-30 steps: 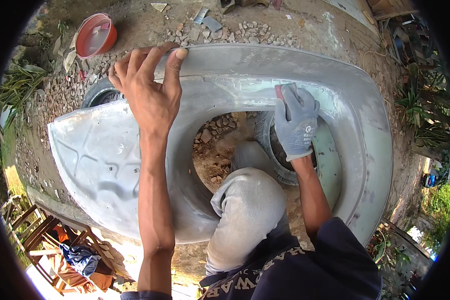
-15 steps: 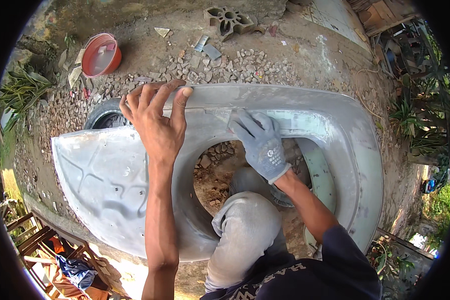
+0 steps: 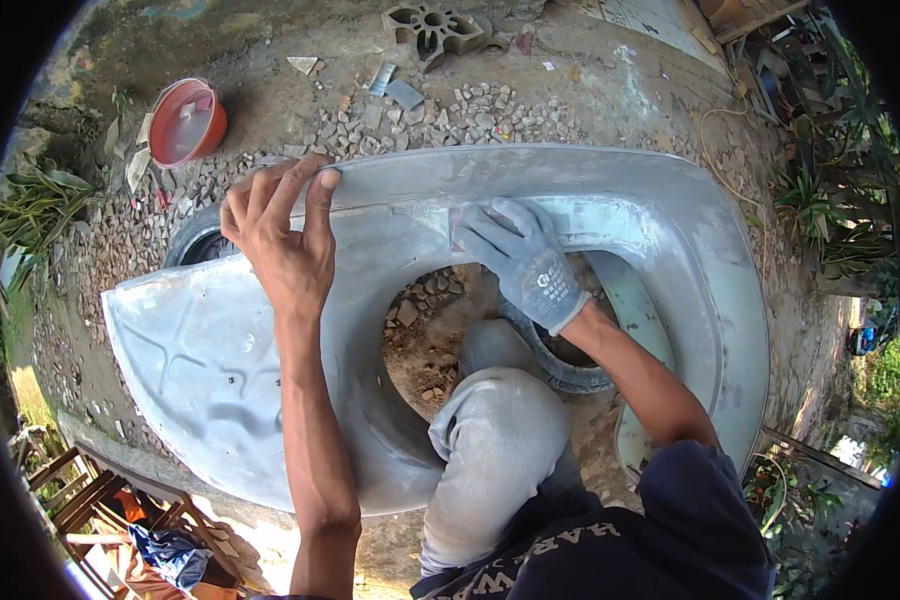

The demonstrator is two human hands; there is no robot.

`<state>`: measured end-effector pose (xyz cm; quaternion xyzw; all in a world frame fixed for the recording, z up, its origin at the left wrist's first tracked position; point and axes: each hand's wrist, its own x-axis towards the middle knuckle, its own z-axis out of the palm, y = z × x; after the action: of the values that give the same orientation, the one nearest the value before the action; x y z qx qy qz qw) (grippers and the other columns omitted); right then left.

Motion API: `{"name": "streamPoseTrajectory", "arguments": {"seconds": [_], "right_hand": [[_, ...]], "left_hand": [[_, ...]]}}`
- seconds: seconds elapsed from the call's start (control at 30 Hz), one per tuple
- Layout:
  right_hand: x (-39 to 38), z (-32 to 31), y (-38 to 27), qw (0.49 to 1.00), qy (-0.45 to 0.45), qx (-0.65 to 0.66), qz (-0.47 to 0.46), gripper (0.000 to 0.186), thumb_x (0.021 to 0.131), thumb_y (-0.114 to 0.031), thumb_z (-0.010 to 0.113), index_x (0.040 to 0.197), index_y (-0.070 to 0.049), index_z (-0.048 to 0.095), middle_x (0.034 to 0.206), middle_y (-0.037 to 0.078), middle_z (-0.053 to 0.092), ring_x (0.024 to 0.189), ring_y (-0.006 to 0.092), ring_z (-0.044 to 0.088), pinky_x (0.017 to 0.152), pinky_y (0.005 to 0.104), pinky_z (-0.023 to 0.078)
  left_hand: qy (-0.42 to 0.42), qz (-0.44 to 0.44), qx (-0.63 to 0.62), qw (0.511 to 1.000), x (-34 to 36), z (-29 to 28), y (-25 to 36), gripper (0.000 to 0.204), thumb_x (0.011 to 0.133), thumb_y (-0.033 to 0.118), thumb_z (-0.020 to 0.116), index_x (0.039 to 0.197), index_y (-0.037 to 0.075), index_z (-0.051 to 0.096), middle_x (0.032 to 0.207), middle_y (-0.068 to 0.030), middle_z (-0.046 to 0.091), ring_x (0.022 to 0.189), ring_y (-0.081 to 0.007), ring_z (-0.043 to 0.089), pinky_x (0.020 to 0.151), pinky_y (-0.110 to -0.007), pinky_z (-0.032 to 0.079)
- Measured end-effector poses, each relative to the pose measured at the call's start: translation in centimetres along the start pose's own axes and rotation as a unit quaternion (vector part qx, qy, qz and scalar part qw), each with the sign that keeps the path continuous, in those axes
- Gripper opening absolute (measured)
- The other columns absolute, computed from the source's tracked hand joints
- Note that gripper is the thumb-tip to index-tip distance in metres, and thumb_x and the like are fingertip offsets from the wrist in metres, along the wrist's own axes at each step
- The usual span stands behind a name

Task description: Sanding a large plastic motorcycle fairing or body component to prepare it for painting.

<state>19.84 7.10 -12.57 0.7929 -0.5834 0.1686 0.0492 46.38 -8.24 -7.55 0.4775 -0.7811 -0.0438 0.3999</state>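
A large curved grey metal body panel (image 3: 410, 225), like a vehicle fender, lies across in front of me with a big rounded opening near its middle. My bare left hand (image 3: 285, 230) is closed over its far edge, fingers bent and thumb on top. On the pale green-grey strip beyond the opening, my right hand (image 3: 525, 250), in a grey glove, presses down with its fingers close together. Under those fingertips shows the edge of a small flat piece that looks like sandpaper (image 3: 457, 230); most of it is hidden. My knee (image 3: 505, 420) sits at the opening.
A red bucket (image 3: 187, 125) with cloudy water stands at the far left. Below the panel are tires (image 3: 205, 245). Broken stones (image 3: 440, 120) cover the ground beyond, with a patterned block (image 3: 435, 35) farther off. Wooden furniture (image 3: 120, 530) holding cloths is at near left; plants (image 3: 820, 220) line the right.
The whole view has shifted slightly. My gloved right hand has slid a little over the strip, its fingers turned slightly. My left hand keeps its hold on the panel's edge.
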Motion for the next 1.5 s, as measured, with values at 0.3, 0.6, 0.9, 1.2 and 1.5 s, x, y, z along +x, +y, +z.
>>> {"name": "streamPoseTrajectory", "arguments": {"seconds": [0.3, 0.6, 0.9, 1.2, 1.5], "right_hand": [[-0.1, 1.5, 0.9, 1.0, -0.001, 0.007, 0.007, 0.059, 0.084, -0.004, 0.068, 0.141, -0.018, 0.065, 0.158, -0.001, 0.057, 0.136, 0.031, 0.05, 0.114, 0.0514, 0.043], [0.3, 0.7, 0.8, 0.999, -0.044, -0.006, 0.009, 0.059, 0.084, -0.004, 0.068, 0.142, -0.018, 0.066, 0.158, -0.002, 0.057, 0.133, 0.0297, 0.051, 0.113, 0.0508, 0.044], [0.1, 1.7, -0.6, 0.998, -0.033, -0.016, 0.043, 0.051, 0.089, -0.007, 0.068, 0.14, -0.014, 0.066, 0.156, 0.003, 0.059, 0.135, 0.0323, 0.05, 0.115, 0.0548, 0.043], [-0.2, 2.7, -2.6, 0.995, 0.033, -0.022, 0.096, 0.055, 0.083, 0.003, 0.069, 0.137, -0.012, 0.069, 0.154, 0.005, 0.061, 0.139, 0.0361, 0.047, 0.119, 0.0597, 0.037], [-2.9, 1.5, -1.3, 0.987, 0.064, -0.035, 0.141, 0.049, 0.089, -0.003, 0.066, 0.137, -0.01, 0.067, 0.146, 0.007, 0.065, 0.138, 0.0368, 0.05, 0.118, 0.0549, 0.039]], "left_hand": [[0.007, 0.0, 0.018, 1.0, -0.1, 0.6, -0.4, 0.021, 0.101, 0.028, 0.078, 0.114, 0.012, 0.081, 0.108, -0.0029, 0.075, 0.11, -0.0261, 0.059, 0.11, -0.044, 0.038], [0.033, 0.002, 0.005, 0.999, -0.4, 1.1, -0.5, 0.018, 0.093, 0.025, 0.084, 0.11, 0.019, 0.083, 0.106, 0.002, 0.073, 0.112, -0.0239, 0.058, 0.107, -0.042, 0.036], [0.029, -0.025, -0.001, 0.999, -0.2, 1.0, 0.1, 0.017, 0.092, 0.023, 0.085, 0.108, 0.019, 0.084, 0.106, 0.0019, 0.072, 0.115, -0.0243, 0.057, 0.109, -0.044, 0.035], [0.043, -0.008, -0.012, 0.999, 0.1, 1.0, -0.1, 0.018, 0.095, 0.027, 0.082, 0.11, 0.018, 0.083, 0.104, 0.0014, 0.072, 0.112, -0.0242, 0.057, 0.109, -0.043, 0.035], [0.054, -0.002, -0.018, 0.998, 0.2, 1.3, 0.3, 0.016, 0.094, 0.031, 0.082, 0.107, 0.021, 0.084, 0.104, 0.0033, 0.073, 0.114, -0.0242, 0.058, 0.114, -0.047, 0.033]]}}
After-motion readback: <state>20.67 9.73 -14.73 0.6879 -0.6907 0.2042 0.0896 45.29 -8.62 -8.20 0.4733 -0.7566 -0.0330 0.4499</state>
